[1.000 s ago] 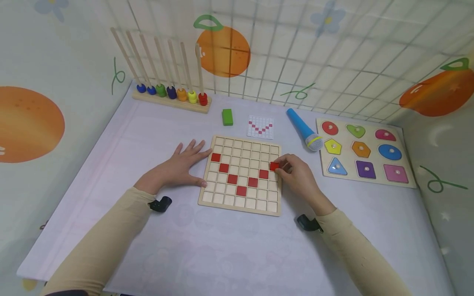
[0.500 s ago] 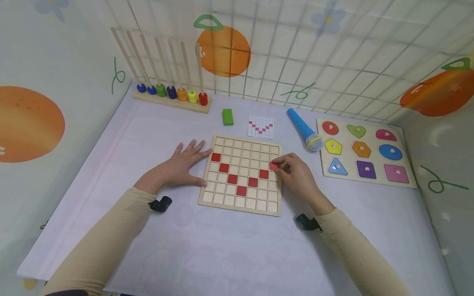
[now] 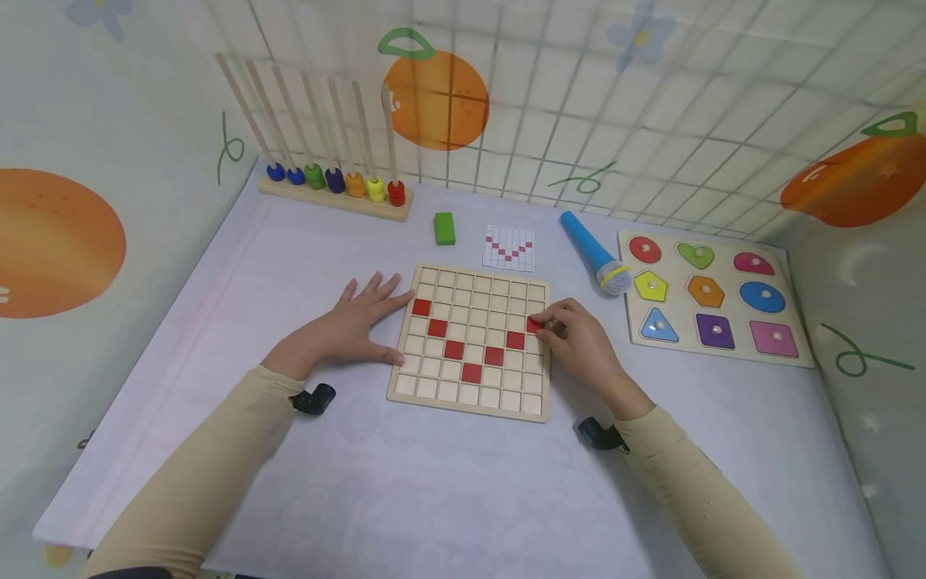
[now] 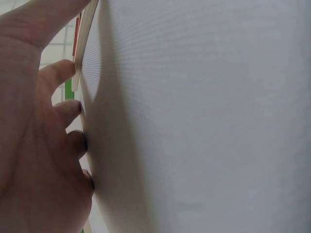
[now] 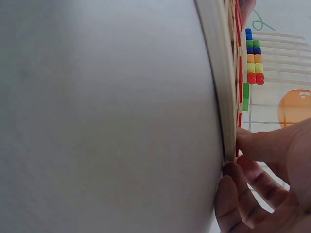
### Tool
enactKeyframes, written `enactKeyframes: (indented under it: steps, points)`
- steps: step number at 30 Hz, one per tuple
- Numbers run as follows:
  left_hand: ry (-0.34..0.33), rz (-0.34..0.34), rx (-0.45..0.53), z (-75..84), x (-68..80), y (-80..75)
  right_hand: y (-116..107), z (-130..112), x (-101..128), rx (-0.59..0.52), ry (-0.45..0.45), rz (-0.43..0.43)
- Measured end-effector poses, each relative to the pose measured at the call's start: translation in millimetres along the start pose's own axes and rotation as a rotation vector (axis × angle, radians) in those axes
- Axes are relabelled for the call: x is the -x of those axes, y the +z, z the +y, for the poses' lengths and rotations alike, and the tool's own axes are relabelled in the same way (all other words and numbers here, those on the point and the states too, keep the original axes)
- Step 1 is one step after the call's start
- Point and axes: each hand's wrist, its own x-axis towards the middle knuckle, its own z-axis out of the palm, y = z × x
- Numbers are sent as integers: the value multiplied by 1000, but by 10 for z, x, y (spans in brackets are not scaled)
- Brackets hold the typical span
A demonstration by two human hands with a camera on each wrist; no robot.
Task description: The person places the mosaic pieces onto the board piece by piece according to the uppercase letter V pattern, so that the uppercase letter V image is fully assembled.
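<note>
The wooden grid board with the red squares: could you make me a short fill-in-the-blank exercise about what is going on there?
1. The right hand pinches a ____ tile at the board's right edge.
2. The left hand rests flat against the board's ____ edge.
3. The red tiles on the board form the letter ____.
4. The microphone behind the board is ____.

Missing words: red; left; V; blue

A children's play corner, set up like a small tabletop activity booth. The walls [image 3: 108, 96] are covered in pale wallpaper printed with large oranges and blue flowers, with a white wire grid panel [image 3: 651, 121] across the far side. On the white table [image 3: 434, 498] lie toys: a wooden bead-counting rack [image 3: 333, 189] at far left, a wooden tile grid board [image 3: 470, 342] in the middle, a blue toy microphone [image 3: 595, 253], and a shape-peg puzzle [image 3: 712, 297] at right.
</note>
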Motion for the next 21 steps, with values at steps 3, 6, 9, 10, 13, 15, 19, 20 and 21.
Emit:
enactKeyframes:
  steps: [3,6,9,10,13,15,19,20,21]
  points:
    - [4,5,0,3,3,-3,-6,-7,3,-6,0,-4]
    - [6,6,0,0,3,-2,-10,-10,6,-6,3,-4]
    - [6,3,0,-3,1,0,-11,-11,9,-6,9,-4]
    - [6,2,0,-4,1,0,-9,-10,9,-6,12,-4]
    - [4,0,-1,0,3,-3,-3,-6,9,-8,18,-6]
    - [2,-1,-1,3,3,-5,-1,-3,7,-7,22,-7]
    - [-7,-6,-3,0,-4,2,-3,-9,9,-7,32,-12]
    - [-9,-8,-4,-2,-7,4,-5,-11,11,-9,35,-13]
    - [-10,-9,-2,-2,-9,5,-6,-14,13,-13,38,-15]
